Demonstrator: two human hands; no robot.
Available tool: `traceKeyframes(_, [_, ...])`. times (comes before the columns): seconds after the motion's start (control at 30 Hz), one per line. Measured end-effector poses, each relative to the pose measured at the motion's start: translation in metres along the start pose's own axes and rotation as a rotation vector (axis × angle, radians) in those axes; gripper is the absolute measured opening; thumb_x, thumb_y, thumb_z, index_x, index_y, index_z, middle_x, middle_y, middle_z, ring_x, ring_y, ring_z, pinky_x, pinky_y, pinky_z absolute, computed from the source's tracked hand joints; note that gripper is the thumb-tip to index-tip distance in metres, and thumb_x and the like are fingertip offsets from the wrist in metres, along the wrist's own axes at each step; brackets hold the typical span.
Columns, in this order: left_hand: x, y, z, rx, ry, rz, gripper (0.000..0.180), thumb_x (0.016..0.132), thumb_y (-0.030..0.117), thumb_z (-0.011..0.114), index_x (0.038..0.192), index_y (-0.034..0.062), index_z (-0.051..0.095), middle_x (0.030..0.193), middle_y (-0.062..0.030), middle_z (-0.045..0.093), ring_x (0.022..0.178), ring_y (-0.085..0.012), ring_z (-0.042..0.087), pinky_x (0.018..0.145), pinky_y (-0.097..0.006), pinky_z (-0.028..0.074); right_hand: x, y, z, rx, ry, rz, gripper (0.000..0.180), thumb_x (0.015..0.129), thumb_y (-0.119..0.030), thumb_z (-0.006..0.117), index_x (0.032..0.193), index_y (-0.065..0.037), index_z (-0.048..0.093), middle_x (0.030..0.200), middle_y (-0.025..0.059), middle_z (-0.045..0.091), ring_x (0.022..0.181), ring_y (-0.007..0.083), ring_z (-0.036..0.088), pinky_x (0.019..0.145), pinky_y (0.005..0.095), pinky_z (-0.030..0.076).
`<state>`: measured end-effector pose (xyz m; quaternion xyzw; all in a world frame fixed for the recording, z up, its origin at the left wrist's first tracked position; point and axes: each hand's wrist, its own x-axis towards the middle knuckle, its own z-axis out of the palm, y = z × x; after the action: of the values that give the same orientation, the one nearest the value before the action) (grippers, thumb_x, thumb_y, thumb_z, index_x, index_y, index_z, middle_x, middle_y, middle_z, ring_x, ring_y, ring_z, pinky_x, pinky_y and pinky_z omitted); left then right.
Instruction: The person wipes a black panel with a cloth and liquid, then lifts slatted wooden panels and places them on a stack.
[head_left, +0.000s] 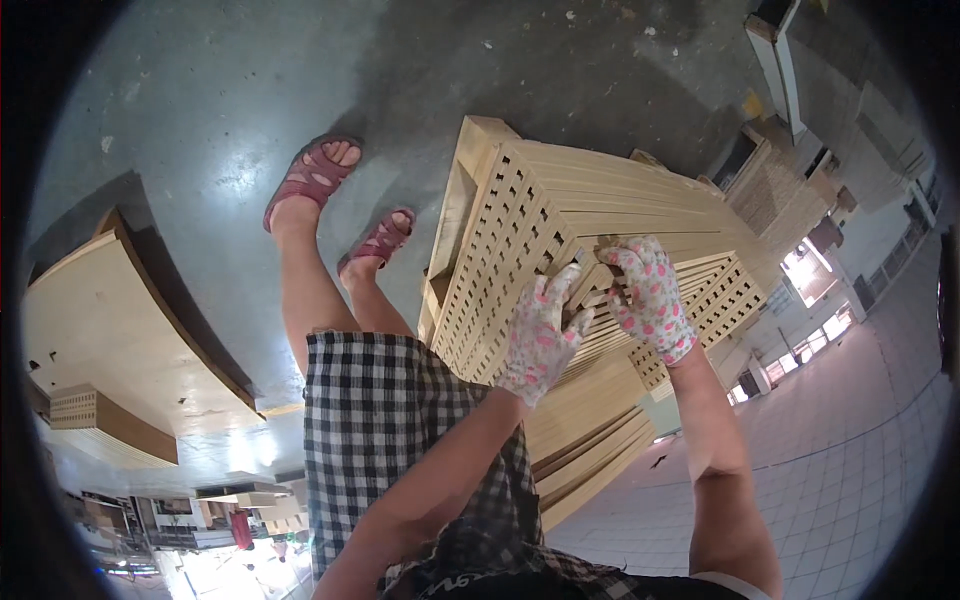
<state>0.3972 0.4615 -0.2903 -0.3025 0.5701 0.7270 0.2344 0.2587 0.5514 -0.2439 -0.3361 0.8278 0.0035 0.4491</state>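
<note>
your left hand (543, 335) and right hand (650, 300) curl at a wood bit (589, 285), maybe to keep it steady; i can't tell if either pinches it. below, boards with holes (600, 195) lie piled tight, maybe to save room.

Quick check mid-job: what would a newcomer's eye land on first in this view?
Probably the big stack of pale wooden slats, right of centre, its ends patterned with rows of dark notches. Over it, the left hand and right hand stand out in pink-patterned white gloves. Dark red sandals catch the eye on the grey floor, upper left.
</note>
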Motion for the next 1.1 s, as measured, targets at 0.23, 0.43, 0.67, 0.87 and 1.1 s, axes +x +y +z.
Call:
traceKeyframes(0.23, [0.008,-0.003,0.003,-0.168,-0.023,-0.080,0.048,0.070,0.009,0.067,0.112,-0.0004,0.045,0.102,-0.0161,0.051,0.093,-0.0279,0.053,0.081,-0.033,0.044,0.004,-0.002,0.005,0.049,0.012,0.046,0.049,0.054,0.001,0.059,0.101,-0.008,0.050,0.100,0.0142,0.048,0.096,0.0333,0.045,0.081,0.0417,0.039])
traceKeyframes(0.43, [0.007,-0.009,0.006,-0.255,-0.020,-0.063,0.049,0.068,0.007,0.068,0.111,-0.0009,0.046,0.103,-0.0158,0.051,0.096,-0.0270,0.052,0.085,-0.033,0.041,0.002,-0.002,0.006,0.051,0.060,-0.002,0.048,0.052,0.002,0.059,0.098,-0.007,0.051,0.097,0.0124,0.050,0.089,0.0322,0.048,0.078,0.0402,0.041])
traceKeyframes(0.67, [0.008,-0.013,0.003,-0.186,-0.039,-0.013,0.048,0.068,0.004,0.067,0.111,-0.0001,0.046,0.104,-0.0130,0.051,0.094,-0.0223,0.052,0.082,-0.030,0.042,0.006,-0.002,0.004,0.065,0.025,0.006,0.045,0.052,-0.001,0.060,0.096,-0.007,0.053,0.097,0.0117,0.052,0.091,0.0308,0.049,0.079,0.0391,0.042])
traceKeyframes(0.87, [0.004,-0.022,0.006,-0.207,-0.019,-0.013,0.045,0.069,-0.001,0.064,0.110,-0.0012,0.046,0.105,-0.0116,0.051,0.094,-0.0198,0.052,0.081,-0.029,0.043,0.017,-0.003,0.002,0.073,-0.085,-0.009,0.043,0.054,-0.008,0.062,0.096,-0.007,0.053,0.099,0.0110,0.051,0.095,0.0301,0.048,0.080,0.0389,0.042])
traceKeyframes(1.1, [-0.001,-0.013,0.007,-0.009,0.043,0.072,0.051,0.065,0.001,0.066,0.112,0.0025,0.046,0.103,-0.0142,0.050,0.094,-0.0284,0.050,0.082,-0.034,0.042,-0.004,0.008,0.020,0.141,0.048,-0.064,0.056,0.057,-0.006,0.059,0.112,-0.007,0.049,0.109,0.0125,0.048,0.101,0.0312,0.045,0.086,0.0403,0.039])
